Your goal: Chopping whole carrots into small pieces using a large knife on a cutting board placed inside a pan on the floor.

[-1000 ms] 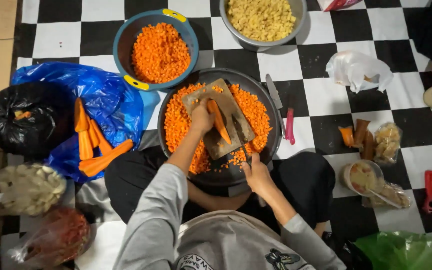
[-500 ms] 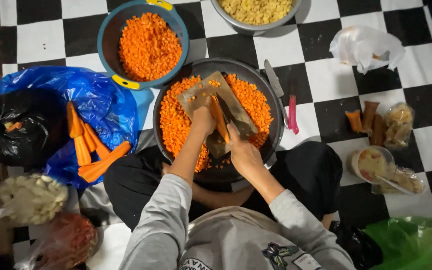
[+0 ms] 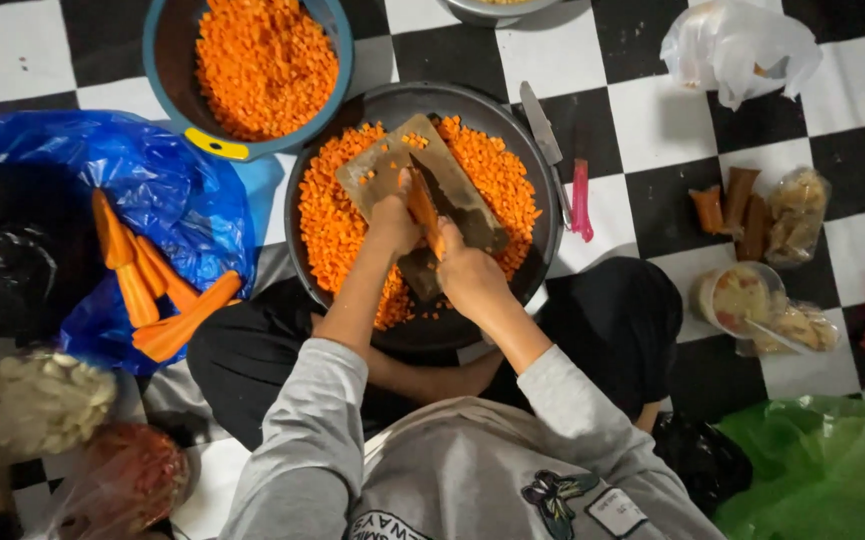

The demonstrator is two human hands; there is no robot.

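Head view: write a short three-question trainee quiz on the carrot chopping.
1. True or false: the left hand steadies a carrot on the wooden cutting board.
2. Where does the cutting board rest? A) on the bare floor B) across the dark round pan of diced carrot C) on the blue bag
3. Fill in: the right hand grips a ____.

Key: 1 true; 2 B; 3 knife, its blade lying over the carrot on the board.
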